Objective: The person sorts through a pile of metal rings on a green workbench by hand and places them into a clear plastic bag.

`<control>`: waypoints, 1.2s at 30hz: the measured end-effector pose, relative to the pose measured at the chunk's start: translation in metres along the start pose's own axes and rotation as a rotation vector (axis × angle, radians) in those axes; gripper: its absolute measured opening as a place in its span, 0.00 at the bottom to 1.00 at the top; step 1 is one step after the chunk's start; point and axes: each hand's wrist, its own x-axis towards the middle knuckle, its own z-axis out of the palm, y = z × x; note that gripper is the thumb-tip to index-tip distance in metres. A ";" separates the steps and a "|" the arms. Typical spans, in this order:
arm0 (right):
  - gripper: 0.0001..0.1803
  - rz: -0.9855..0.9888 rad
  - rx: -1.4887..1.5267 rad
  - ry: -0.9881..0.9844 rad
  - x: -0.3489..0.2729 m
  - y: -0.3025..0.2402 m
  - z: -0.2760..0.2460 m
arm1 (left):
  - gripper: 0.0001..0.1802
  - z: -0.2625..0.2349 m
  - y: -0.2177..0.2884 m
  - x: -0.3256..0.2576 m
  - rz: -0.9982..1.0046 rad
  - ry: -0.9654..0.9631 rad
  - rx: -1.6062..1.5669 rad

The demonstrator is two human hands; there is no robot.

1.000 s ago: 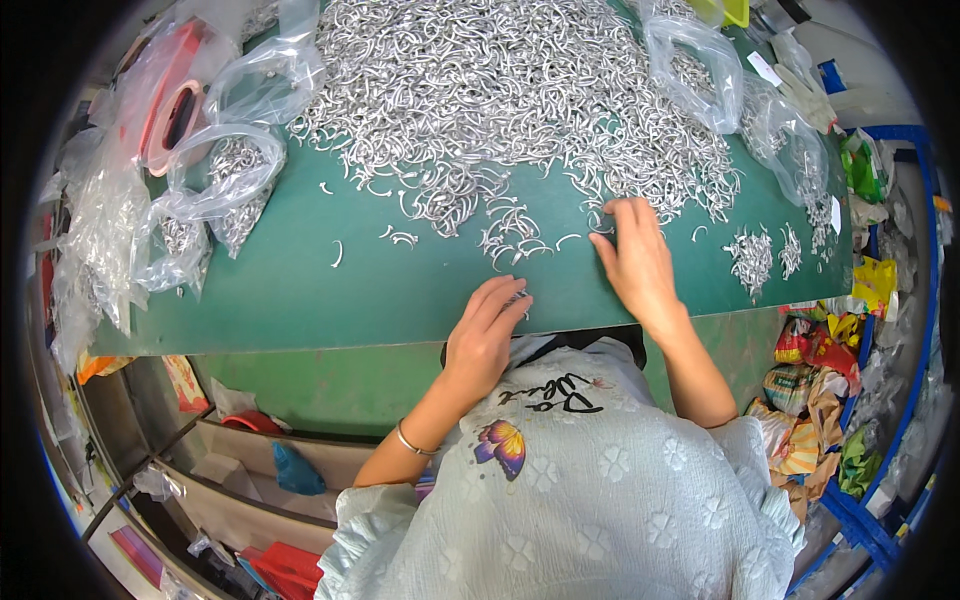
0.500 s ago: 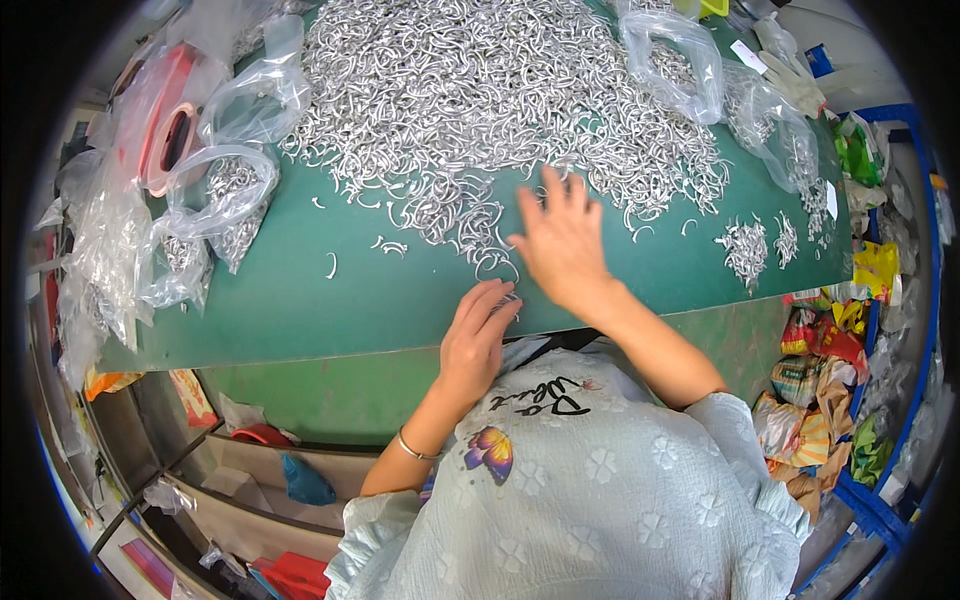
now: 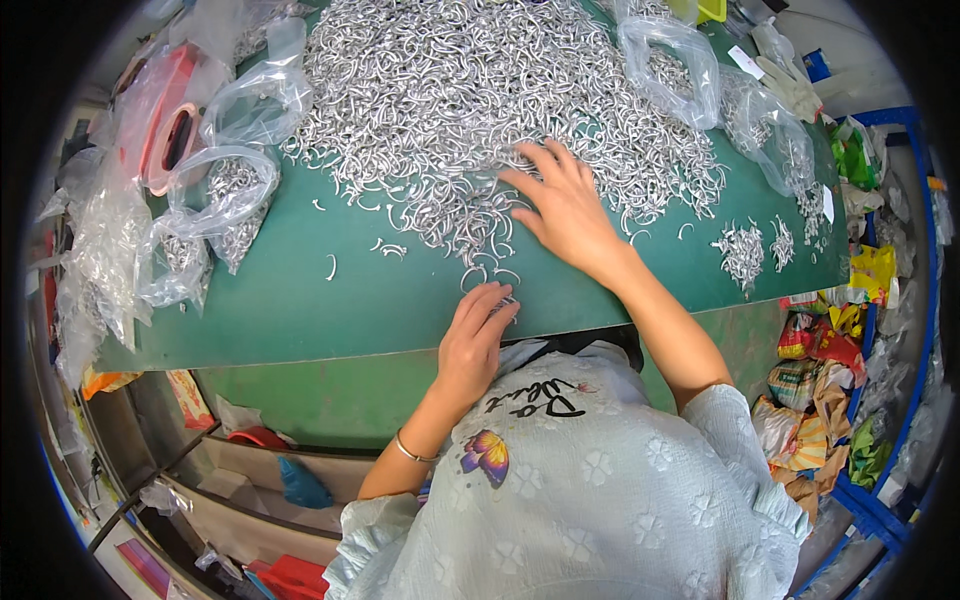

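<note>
A: Item 1, right hand. State?

B: Flat, fingers spread, palm down on near edge of the heap of silver metal hooks. Holds nothing; just pressing/raking, as far as I can judge.

A: Item 2, left hand?

B: At near rim of the green tabletop, fingers curled together, tips on a few loose hooks by the edge. Whether it's pinching one, can't tell: knuckles hide the tips.

A: Handling note?

B: Judgement only: drag a thin layer off the heap w/ the right, not a thick clump; pcs are curved and look prone to tangling. Keep left cupped at the rim so nothing slides off the edge.

A: Surroundings?

B: Clear plastic bags, part-filled w/ same hooks, left side of tabletop; more bags far right. Small sorted piles to the right, apart from the heap. Stray singles on bare green between bags and hands. Pink tape roll under plastic, far left.

A: Obstructions?

B: None between hands and heap. Risk: strays near the rim, and coloured packets piled on the floor at right would hide dropped pcs.
</note>
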 end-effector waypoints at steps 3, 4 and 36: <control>0.24 -0.034 0.022 -0.148 -0.023 -0.002 -0.011 | 0.18 0.000 -0.001 0.000 0.005 -0.002 -0.008; 0.22 -0.068 -0.001 -0.124 -0.033 -0.001 -0.017 | 0.18 0.000 -0.001 0.001 0.006 -0.008 -0.007; 0.09 0.197 0.169 -0.059 -0.033 0.042 -0.047 | 0.23 0.025 0.014 0.011 0.046 -0.072 -0.064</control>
